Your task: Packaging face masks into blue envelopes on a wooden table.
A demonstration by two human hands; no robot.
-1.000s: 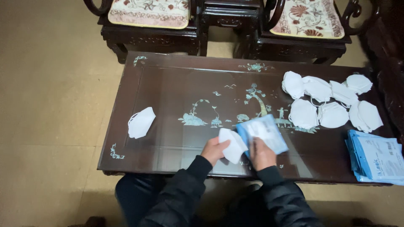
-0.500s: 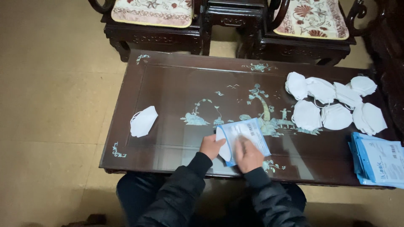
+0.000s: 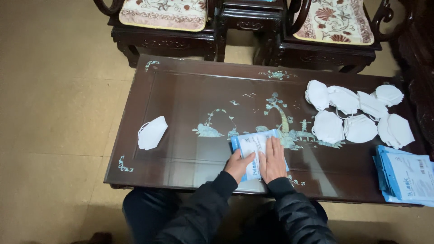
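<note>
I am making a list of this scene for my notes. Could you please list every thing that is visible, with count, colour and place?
packet: one, blue and white, near table edge, under both hands
folded mask: one, white, alone at table's left
mask pile: about eight, white, table's far right
packet stack: several, blue and white, table's right near corner
table: one, dark wood with pale inlay, centre
chairs: two, dark wood with floral cushions, behind table
left hand: on the packet's near left corner
right hand: flat on the packet, fingers spread

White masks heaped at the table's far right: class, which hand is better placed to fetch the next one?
Probably the right hand. It lies on the blue-and-white packet nearer the mask heap; the left hand would have to cross over it.
</note>
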